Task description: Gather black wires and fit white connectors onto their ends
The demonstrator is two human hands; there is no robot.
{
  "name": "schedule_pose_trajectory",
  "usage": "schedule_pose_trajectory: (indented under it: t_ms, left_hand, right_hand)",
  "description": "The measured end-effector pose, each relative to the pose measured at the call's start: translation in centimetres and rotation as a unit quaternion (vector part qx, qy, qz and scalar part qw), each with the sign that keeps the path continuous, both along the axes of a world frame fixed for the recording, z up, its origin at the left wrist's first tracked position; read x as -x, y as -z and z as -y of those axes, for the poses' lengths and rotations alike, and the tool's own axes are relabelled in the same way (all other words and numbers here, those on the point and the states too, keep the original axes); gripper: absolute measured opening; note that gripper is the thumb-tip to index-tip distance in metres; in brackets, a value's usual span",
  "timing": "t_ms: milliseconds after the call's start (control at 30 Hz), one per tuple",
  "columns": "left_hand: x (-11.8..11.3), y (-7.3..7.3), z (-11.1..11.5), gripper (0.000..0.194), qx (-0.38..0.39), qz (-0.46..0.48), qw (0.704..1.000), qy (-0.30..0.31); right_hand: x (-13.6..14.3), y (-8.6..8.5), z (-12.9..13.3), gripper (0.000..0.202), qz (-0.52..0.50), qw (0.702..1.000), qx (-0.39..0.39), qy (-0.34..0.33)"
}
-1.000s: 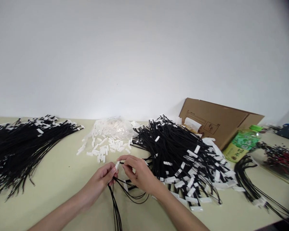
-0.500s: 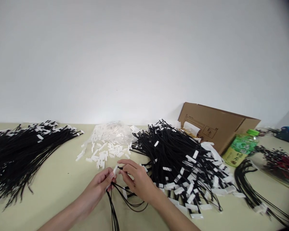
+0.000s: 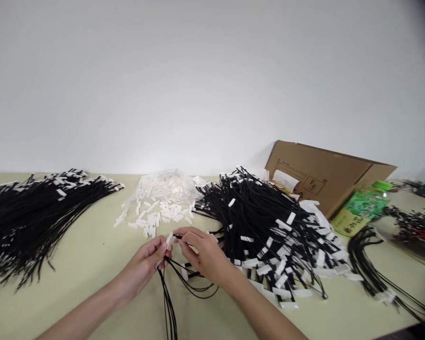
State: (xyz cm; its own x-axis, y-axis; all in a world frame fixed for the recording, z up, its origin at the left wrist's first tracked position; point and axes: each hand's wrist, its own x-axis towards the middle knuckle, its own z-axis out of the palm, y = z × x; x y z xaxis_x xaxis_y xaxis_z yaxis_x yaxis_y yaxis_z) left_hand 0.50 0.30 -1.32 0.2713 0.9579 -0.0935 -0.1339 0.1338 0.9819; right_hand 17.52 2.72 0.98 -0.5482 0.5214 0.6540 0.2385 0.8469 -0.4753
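The small white plastic connector, a slim oblong block [image 3: 169, 239], was held above the tabletop [image 3: 92, 264], near the middle of the work area. The fingers of the left hand [image 3: 149, 257] were closed around its lower part, thumb on the near side. The fingers of the right hand [image 3: 204, 255] pinched a thin black cable [image 3: 177, 236] close to its tip, right at the connector's upper end; whether the tip sat inside the block or only met it could not be told. More thin black cables [image 3: 168, 300] hung in a loose bundle below the left hand.

The connector looked light, stiff and smooth, probably a little slippery, and best held by its long sides with the end left free. The cable seemed light and bendy, so a grip just behind the tip would steady it; held farther back, it would likely flop.

Behind the hands, a crumpled clear plastic bag [image 3: 175, 184] held many white pieces, with loose white plastic pieces [image 3: 166, 215] strewn in front of it. At the far right, a clear plastic wrapping [image 3: 414, 236] contained small black and red parts, too blurred to name. Nearby were a green translucent bottle with a yellow-green label [image 3: 361, 211], its fill level unclear, and a brown cardboard box [image 3: 304, 172], its inside hidden.
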Motion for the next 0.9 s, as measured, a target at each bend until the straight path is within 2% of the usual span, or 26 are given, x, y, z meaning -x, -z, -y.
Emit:
schedule_pose_trajectory:
  t_ms: [900]
  left_hand:
    - [0.04,0.01,0.18,0.033,-0.010,-0.007,1.000,0.008]
  right_hand:
    - [-0.44,-0.29,0.07,0.011,0.030,0.999,-0.036,-0.013]
